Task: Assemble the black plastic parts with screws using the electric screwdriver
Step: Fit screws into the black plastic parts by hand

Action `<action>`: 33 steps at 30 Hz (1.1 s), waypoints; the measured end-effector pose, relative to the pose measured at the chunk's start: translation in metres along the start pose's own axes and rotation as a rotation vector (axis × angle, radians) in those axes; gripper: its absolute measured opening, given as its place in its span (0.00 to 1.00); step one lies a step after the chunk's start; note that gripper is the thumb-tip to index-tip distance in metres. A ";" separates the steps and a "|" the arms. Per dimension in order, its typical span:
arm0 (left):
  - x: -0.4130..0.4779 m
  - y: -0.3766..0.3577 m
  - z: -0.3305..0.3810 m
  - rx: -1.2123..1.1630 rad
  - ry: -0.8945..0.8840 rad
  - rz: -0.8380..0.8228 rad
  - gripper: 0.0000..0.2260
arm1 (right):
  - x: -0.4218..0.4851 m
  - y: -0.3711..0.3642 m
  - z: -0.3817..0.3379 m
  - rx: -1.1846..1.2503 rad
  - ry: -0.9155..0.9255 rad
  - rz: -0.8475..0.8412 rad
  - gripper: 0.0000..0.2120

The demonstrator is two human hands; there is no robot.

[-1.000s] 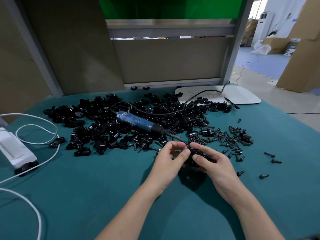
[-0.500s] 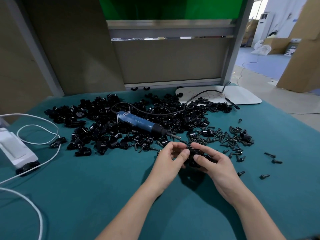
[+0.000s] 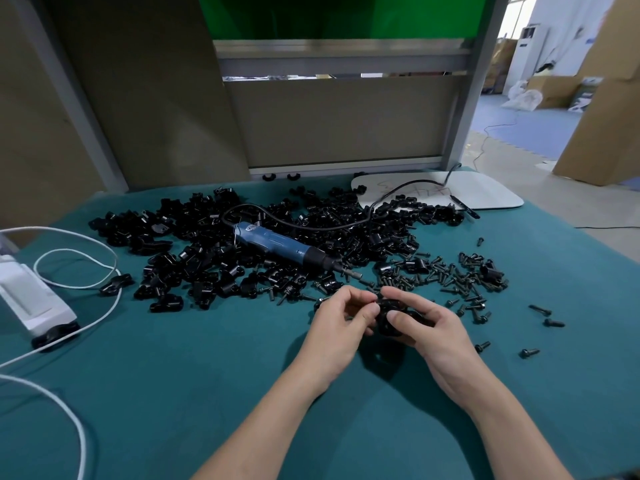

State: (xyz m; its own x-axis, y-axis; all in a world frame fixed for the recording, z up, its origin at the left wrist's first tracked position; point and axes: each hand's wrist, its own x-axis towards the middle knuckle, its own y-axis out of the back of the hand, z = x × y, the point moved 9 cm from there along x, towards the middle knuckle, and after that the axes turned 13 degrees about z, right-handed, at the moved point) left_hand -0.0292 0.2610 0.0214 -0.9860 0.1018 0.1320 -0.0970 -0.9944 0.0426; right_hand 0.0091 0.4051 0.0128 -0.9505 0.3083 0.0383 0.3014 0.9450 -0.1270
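Hovering just above the cloth [image 3: 207,375], near the middle, a black part [image 3: 388,312] is grasped by both hands. It is gripped by the right hand [image 3: 436,332], with the thumb pressed on the near face and the fingers curled behind. The left hand [image 3: 341,323] is curled against its left side, thumb and forefinger closed on it; whether a screw is pinched there too cannot be told. The screwdriver [image 3: 277,242] is laid untouched on the pile [image 3: 207,258] of parts behind the hands, tip pointed toward them. Loose screws [image 3: 450,277] are scattered right of the pile. A white box [image 3: 31,296] is seen at the left edge, a white board [image 3: 485,195] at the far right.
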 end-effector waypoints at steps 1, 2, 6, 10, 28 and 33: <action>0.000 0.000 0.001 0.001 -0.009 -0.007 0.04 | 0.000 0.000 0.000 0.014 -0.009 0.003 0.20; 0.000 0.000 0.002 -0.005 -0.017 -0.015 0.04 | -0.001 0.001 -0.001 0.029 -0.019 0.006 0.19; -0.002 -0.001 0.009 -0.081 -0.035 -0.017 0.07 | 0.001 0.005 -0.007 0.176 -0.066 0.071 0.18; 0.001 0.008 0.021 0.118 -0.162 0.079 0.05 | 0.006 0.027 -0.011 0.503 -0.129 0.229 0.15; 0.091 -0.082 0.024 1.341 -0.173 -0.282 0.10 | -0.002 0.037 -0.010 0.963 -0.330 0.356 0.12; 0.093 -0.083 0.026 1.362 -0.191 -0.293 0.10 | 0.000 0.039 -0.009 0.989 -0.326 0.361 0.14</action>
State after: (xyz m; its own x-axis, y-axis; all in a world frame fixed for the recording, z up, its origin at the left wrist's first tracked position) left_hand -0.1091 0.3534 0.0559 -0.9092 0.4091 0.0774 0.0212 -0.1401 0.9899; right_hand 0.0219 0.4426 0.0165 -0.8367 0.3677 -0.4058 0.5105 0.2556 -0.8210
